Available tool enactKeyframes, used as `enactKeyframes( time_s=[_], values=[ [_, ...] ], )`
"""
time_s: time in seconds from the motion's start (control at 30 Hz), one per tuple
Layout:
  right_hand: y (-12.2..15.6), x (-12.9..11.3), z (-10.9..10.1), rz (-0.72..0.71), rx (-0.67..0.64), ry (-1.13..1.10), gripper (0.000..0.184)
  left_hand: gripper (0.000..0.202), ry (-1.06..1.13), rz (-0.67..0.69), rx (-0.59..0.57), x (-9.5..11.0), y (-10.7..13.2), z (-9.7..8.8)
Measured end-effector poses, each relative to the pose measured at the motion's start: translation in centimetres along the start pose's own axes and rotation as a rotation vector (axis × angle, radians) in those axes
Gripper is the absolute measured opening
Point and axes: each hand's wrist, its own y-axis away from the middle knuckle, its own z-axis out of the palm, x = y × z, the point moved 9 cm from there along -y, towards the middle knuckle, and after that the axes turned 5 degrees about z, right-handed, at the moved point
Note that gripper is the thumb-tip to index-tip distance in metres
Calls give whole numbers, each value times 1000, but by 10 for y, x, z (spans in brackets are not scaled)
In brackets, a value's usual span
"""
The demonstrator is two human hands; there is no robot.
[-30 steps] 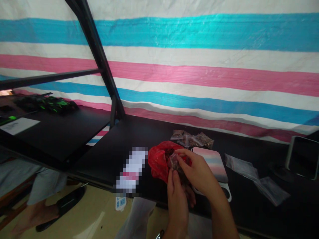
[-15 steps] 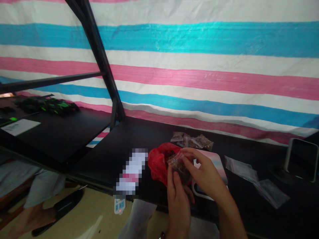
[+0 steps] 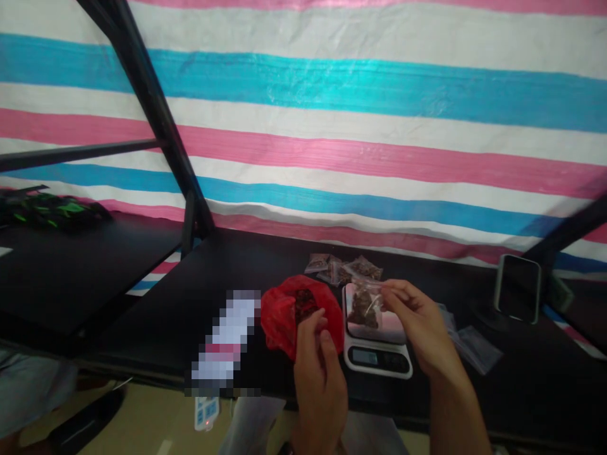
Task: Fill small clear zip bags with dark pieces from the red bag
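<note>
Pinched by its top corner in my right hand (image 3: 417, 322) is a clear zip bag (image 3: 364, 306) with brown dried bits inside. It is over the silver plate of a white digital scale (image 3: 353, 357); whether it rests on the plate I cannot tell. My left hand (image 3: 320, 379) has its fingers apart and holds nothing, at the near edge of a red plastic bag (image 3: 279, 316). That bag gapes at the top and shows dark brown bits within. Behind the scale lie several filled zip bags (image 3: 348, 270).
Flat empty zip bags (image 3: 478, 349) lie right of the scale, partly behind my right arm. A phone (image 3: 519, 289) stands on a holder at the right. A blurred-out oblong (image 3: 225, 341) is on the left, with a power strip (image 3: 207, 412) below the table edge. Another person's leg (image 3: 33, 395) shows lower left.
The filled zip bag has gone from between both hands above the red bag rightward to the scale, in my right hand. My left hand has let go of it. The view has shifted right.
</note>
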Motion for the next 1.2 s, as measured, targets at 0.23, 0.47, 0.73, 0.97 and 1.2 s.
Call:
enactKeyframes(
  time_s=[0.23, 0.47, 0.73, 0.97, 1.2],
  values=[
    [-19, 36, -37, -10, 176, 232, 42, 22, -144, 208, -123, 5, 5, 25],
    [-21, 42, -52, -89, 277, 524, 43, 21, -203, 298, -68, 1, -1, 25],
    [-17, 46, -76, -65, 455, 409, 49, 17, -186, 324, -62, -5, -8, 23],
    [-18, 48, -72, -6, 408, 378, 48, 24, -149, 483, -101, 12, -3, 22],
    [-24, 50, -55, -12, 286, 436, 48, 27, -133, 624, -85, 31, 7, 13]
  ],
)
